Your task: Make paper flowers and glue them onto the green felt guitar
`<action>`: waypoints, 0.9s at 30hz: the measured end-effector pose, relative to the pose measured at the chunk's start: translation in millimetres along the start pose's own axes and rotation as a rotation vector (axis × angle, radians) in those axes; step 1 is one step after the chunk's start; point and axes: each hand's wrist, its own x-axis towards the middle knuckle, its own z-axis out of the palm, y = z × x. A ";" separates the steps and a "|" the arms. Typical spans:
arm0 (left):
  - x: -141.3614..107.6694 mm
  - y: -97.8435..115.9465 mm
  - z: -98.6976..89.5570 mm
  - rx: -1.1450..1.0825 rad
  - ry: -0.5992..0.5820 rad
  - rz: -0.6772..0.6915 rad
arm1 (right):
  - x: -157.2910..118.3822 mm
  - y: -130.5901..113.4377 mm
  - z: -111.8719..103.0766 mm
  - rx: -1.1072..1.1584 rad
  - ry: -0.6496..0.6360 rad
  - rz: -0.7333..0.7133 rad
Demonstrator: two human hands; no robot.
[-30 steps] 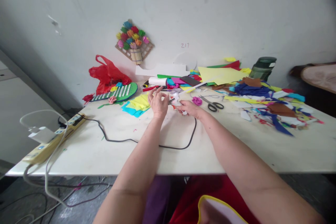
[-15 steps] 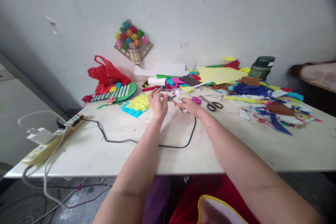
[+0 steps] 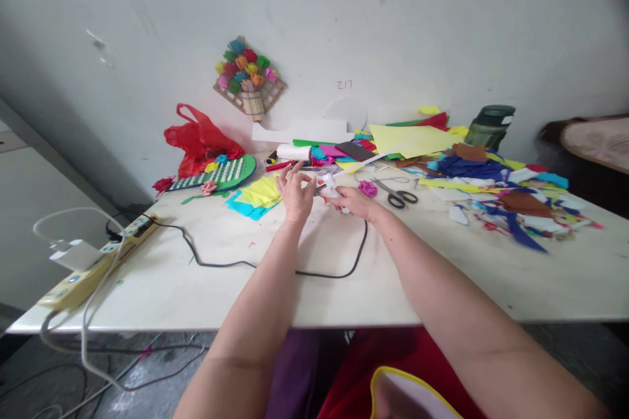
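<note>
Right hand [image 3: 356,201]: fingers curled closed around a white tool [image 3: 328,181] with a touch of orange.
Left hand [image 3: 295,195]: thumb and forefinger close together beside the tool's dark end, the others raised and spread — whether they pinch anything, I cannot tell.
White tool: between the two hands, over the middle of the desk [image 3: 196,301].
Black cord [image 3: 221,264]: from the pale yellow power strip [image 3: 93,268] at the left, passing under the left forearm and curving up to the right hand.
Pink flower [image 3: 367,188]: just right of the right hand, near the scissors [image 3: 400,199], whose black handles point right.
Yellow paper [image 3: 263,191]: left of the left hand, over blue sheets [image 3: 250,206].
Far left: a red bag [image 3: 199,141] behind a green board [image 3: 236,172] with paper flowers.
Far right: a green bottle [image 3: 491,126] behind heaped coloured scraps [image 3: 525,204].
Wall: a paper bouquet [image 3: 248,72] on a lattice — left of the number 217.
</note>
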 end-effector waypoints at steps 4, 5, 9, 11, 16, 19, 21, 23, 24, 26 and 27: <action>1.5 -1.5 0.0 -0.001 0.010 -0.004 | -0.9 -1.7 1.8 -0.004 0.008 0.002; 1.5 -2.1 0.3 -0.003 0.011 0.002 | -1.7 -3.4 2.5 -0.005 0.013 0.012; 0.6 -4.1 2.1 -0.026 0.017 0.030 | -3.9 -9.9 4.8 -0.004 0.066 0.041; 0.0 -4.2 3.1 -0.040 0.026 0.037 | -3.9 -10.9 5.1 -0.013 0.095 0.042; -0.5 -2.1 4.0 -0.059 0.025 0.073 | -2.4 -8.7 3.6 -0.032 0.135 0.022; -1.0 -0.6 3.4 -0.067 0.026 0.096 | -1.8 -8.1 3.2 -0.026 0.159 0.017; -1.9 0.6 3.1 -0.075 0.026 0.112 | -1.8 -8.4 3.1 -0.025 0.172 0.016; -3.4 2.5 3.0 -0.084 0.021 0.129 | -2.0 -9.0 2.9 -0.020 0.183 0.016; -4.4 3.7 3.0 -0.088 0.017 0.136 | -2.2 -9.4 2.6 -0.017 0.188 0.019; -6.5 6.5 2.9 -0.092 0.009 0.141 | -2.9 -10.3 1.8 -0.013 0.190 0.024; -7.5 7.8 2.7 -0.092 0.008 0.141 | -3.4 -10.7 1.2 -0.012 0.186 0.024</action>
